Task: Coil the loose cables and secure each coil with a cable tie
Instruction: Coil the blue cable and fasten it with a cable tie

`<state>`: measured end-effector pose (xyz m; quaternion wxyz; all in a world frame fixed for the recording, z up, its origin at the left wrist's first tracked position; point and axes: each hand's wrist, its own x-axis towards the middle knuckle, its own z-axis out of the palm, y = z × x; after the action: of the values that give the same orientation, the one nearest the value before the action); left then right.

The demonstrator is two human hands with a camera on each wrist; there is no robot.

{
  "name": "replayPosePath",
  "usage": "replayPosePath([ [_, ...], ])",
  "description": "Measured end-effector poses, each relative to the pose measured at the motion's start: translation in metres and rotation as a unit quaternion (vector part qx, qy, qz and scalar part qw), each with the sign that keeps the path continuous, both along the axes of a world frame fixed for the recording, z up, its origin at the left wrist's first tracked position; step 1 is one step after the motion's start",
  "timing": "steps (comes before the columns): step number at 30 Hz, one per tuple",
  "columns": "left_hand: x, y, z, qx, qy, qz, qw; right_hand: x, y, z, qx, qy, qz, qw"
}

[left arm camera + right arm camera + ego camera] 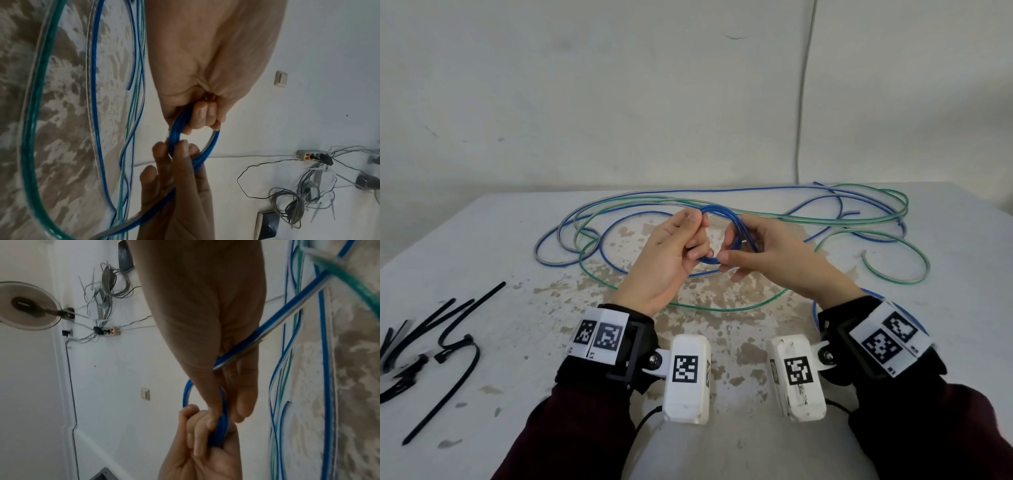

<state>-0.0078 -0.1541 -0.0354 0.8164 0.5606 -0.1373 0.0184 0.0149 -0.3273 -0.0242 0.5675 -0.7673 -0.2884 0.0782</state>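
Both the left hand (669,251) and right hand (774,255) curl around a small, glossy blue cable coil (726,236), raised above the table (482,246)

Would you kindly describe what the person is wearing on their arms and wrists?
Both arms have dark maroon sleeves. Each wrist carries a black strap with white panels of black square-pattern markers, and a white boxy camera unit bearing another marker; a thin black cable leaves the left one. The left hand and right hand are bare.
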Motion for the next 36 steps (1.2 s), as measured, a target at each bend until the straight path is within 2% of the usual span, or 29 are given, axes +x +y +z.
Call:
replayPosePath([
  [5, -0.001, -0.003, -0.001, 0.029, 0.0, 0.029, 0.999, 0.003, 0.006, -0.006, -0.015, -0.045, -0.053, 0.997],
  [10, -0.004, 0.001, 0.004, 0.061, -0.014, 0.027, 0.998, 0.003, 0.006, -0.006, -0.009, -0.058, -0.057, 0.997],
  [12, -0.004, 0.003, 0.007, 0.022, -0.001, 0.017, 1.0, 0.0, 0.005, -0.001, 0.026, -0.025, -0.018, 0.999],
  [15, -0.003, 0.003, 0.007, -0.025, 0.001, -0.001, 1.0, -0.002, -0.001, 0.007, 0.117, 0.077, 0.069, 0.988],
  [17, -0.004, -0.001, 0.007, -0.051, -0.005, -0.013, 0.999, -0.003, -0.005, 0.008, 0.153, 0.093, 0.106, 0.978],
  [20, -0.005, -0.01, 0.007, -0.072, -0.009, -0.029, 0.997, -0.002, -0.004, 0.007, 0.205, 0.113, 0.113, 0.966],
  [23, -0.008, -0.012, 0.009, -0.051, 0.001, -0.042, 0.998, -0.002, 0.003, 0.008, 0.256, 0.136, 0.077, 0.954],
  [26, -0.011, -0.01, 0.012, -0.025, 0.019, -0.041, 0.999, -0.002, 0.008, 0.006, 0.205, 0.095, 0.054, 0.973],
  [29, -0.011, -0.005, 0.011, 0.088, 0.0, -0.046, 0.995, -0.006, 0.009, 0.007, 0.136, 0.07, 0.057, 0.987],
  [31, -0.012, -0.002, 0.008, 0.123, -0.023, -0.054, 0.991, -0.008, 0.009, 0.009, 0.116, 0.064, 0.039, 0.99],
  [36, -0.009, -0.003, 0.006, 0.168, -0.061, 0.018, 0.984, -0.009, 0.01, 0.01, 0.111, 0.091, 0.023, 0.989],
])
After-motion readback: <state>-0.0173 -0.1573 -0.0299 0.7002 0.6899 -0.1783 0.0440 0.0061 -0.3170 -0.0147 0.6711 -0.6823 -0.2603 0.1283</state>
